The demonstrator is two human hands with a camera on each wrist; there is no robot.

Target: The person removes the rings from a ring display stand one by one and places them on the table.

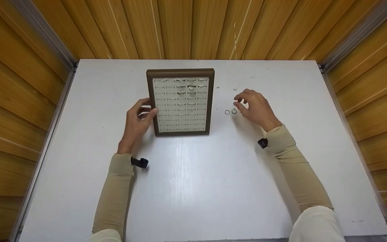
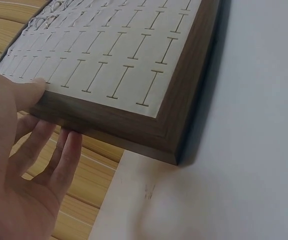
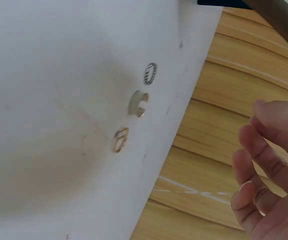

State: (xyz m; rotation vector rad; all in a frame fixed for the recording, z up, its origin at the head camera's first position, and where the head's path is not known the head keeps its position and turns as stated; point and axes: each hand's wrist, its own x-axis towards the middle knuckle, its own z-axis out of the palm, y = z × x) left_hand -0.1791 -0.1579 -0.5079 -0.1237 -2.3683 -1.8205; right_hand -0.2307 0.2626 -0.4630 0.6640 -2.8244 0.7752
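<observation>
In the head view a wood-framed ring display tray (image 1: pixel 181 102) with a pale slotted insert stands tilted up on the table. Several rings sit in its upper slots. My left hand (image 1: pixel 138 118) grips the tray's left edge, thumb over the front rim and fingers behind. My right hand (image 1: pixel 256 109) hovers to the right of the tray, fingers loosely bent, with nothing seen between them. Loose rings lie near it; the right wrist view shows a dark striped ring (image 3: pixel 154 74), a wide open-ended ring (image 3: pixel 135 104) and a gold-coloured ring (image 3: pixel 121 134).
The white table (image 1: pixel 193 188) has several tiny specks and small bits near its back right. Wood-patterned panels (image 1: pixel 176 30) enclose the back and both sides. Black straps with small cameras (image 1: pixel 140 162) are on both wrists.
</observation>
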